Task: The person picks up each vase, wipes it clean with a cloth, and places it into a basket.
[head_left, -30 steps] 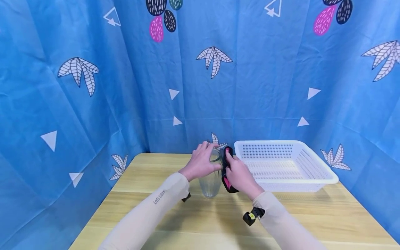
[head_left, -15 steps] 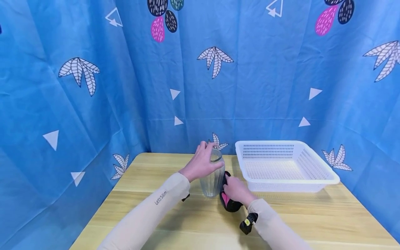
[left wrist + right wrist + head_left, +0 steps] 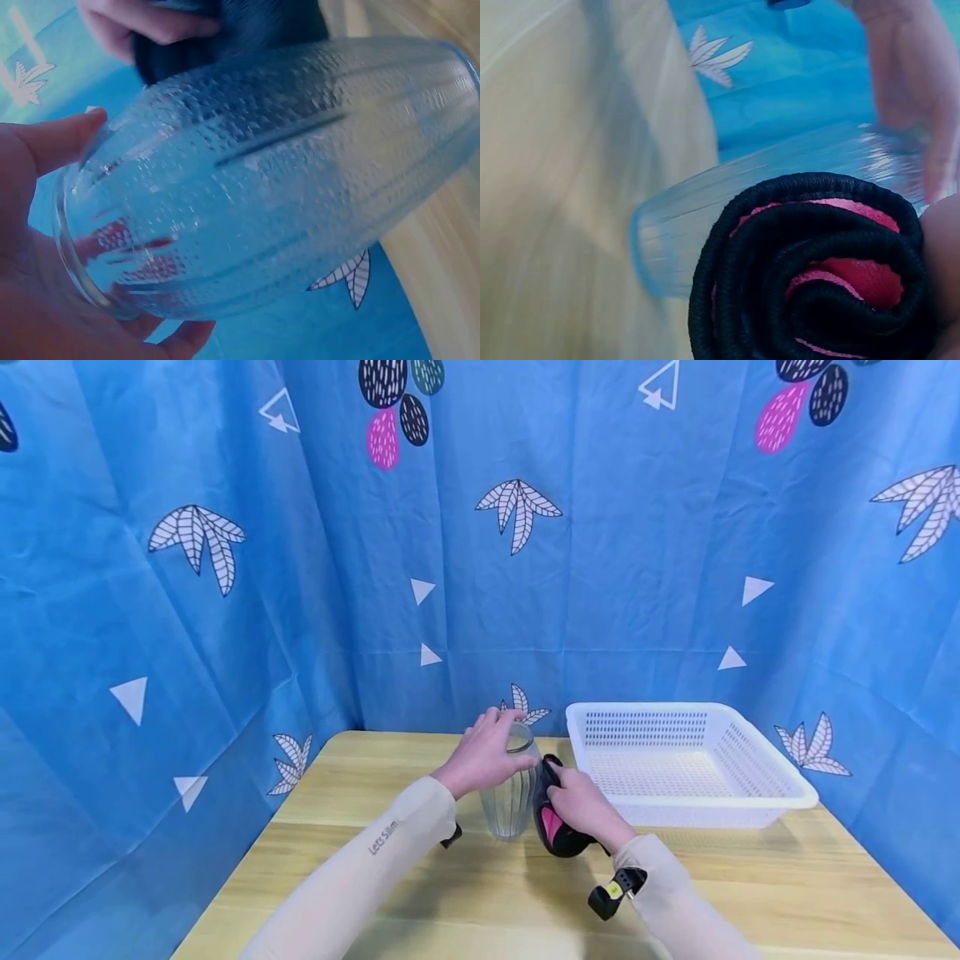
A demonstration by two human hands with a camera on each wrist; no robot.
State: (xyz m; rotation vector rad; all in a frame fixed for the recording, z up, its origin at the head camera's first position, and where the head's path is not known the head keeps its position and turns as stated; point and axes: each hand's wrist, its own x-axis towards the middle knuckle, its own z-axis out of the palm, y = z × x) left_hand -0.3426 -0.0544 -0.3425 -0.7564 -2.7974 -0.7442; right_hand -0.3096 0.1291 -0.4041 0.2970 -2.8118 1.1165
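A clear, ribbed glass vase (image 3: 504, 810) stands on the wooden table, its textured side filling the left wrist view. My left hand (image 3: 483, 760) holds it by the mouth, with the thumb on one side of the rim and fingers on the other. My right hand (image 3: 585, 810) grips a rolled-up black cloth pad (image 3: 564, 843) with a pink inner face, close against the vase's right side. From the right wrist, the pad's spiral end (image 3: 810, 262) shows stitched black edges, and the vase (image 3: 667, 247) lies behind it.
Just right of the right hand sits a white perforated plastic basket (image 3: 705, 814). Pale wooden table (image 3: 375, 760) spreads around both arms. A blue patterned curtain (image 3: 637, 610) encloses the back and sides.
My right hand carried the rolled pad down along the vase toward me, then slightly back up. My left hand has kept its hold on the vase.
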